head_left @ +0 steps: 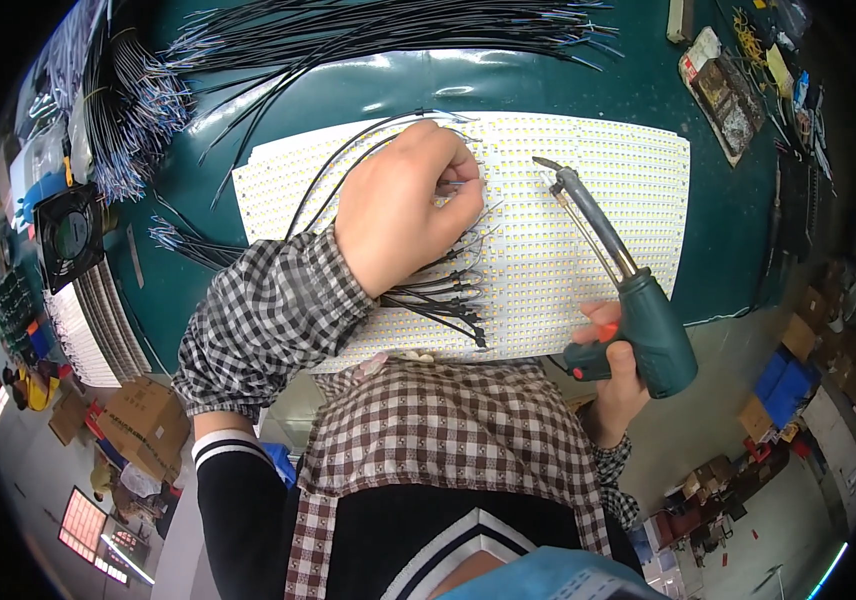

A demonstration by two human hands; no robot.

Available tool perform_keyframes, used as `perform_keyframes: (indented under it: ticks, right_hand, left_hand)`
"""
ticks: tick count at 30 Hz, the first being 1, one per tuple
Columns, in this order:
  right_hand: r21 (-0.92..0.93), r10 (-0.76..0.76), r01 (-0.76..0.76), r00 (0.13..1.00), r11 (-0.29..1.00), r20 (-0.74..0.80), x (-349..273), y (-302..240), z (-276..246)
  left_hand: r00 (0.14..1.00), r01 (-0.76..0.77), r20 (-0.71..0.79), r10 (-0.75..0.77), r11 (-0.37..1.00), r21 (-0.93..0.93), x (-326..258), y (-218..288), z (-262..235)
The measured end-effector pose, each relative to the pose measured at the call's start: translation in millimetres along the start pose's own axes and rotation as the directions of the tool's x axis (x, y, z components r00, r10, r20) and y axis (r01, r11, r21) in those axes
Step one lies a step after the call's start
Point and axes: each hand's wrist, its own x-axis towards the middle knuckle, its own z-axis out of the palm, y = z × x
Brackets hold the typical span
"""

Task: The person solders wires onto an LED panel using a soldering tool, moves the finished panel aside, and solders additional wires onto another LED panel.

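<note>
My right hand (620, 392) is wrapped round the handle of a dark green soldering gun (656, 330); its long metal barrel points up and left, with the tip above a white board of small yellow LEDs (588, 230). My left hand (403, 195) is over the board's middle, thumb and forefinger pinched on a thin wire end that is mostly hidden by the fingers. Several short black cables (438, 300) with bared ends lie across the board below that hand. Another black cable (333, 165) curves out past its far side.
Long black cables (398, 30) lie along the far side of the green table (478, 85). A thick wire bundle (133, 110) hangs at the far left, near a black fan (70, 230) and stacked white strips (98, 325). A dirty soldering tray (723, 95) sits at the far right.
</note>
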Motion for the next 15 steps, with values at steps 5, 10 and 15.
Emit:
perform_keyframes:
  ticks: [5,10,15]
  right_hand:
    - [0.081,-0.013,0.013,1.000,0.997,0.007,-2.2,2.1,0.1]
    - [0.099,0.028,-0.032,0.999,0.995,0.039,-4.8,-0.6,3.0]
    - [-0.089,0.107,-0.103,0.993,0.991,0.042,-8.6,-5.0,5.7]
  left_hand:
    - [0.999,0.043,0.022,-0.044,0.999,0.022,0.2,-2.3,0.5]
    - [1.000,0.023,-0.003,-0.023,1.000,-0.002,-0.6,-2.6,1.8]
    - [1.000,-0.021,-0.001,0.021,0.999,0.040,-2.6,-3.2,4.3]
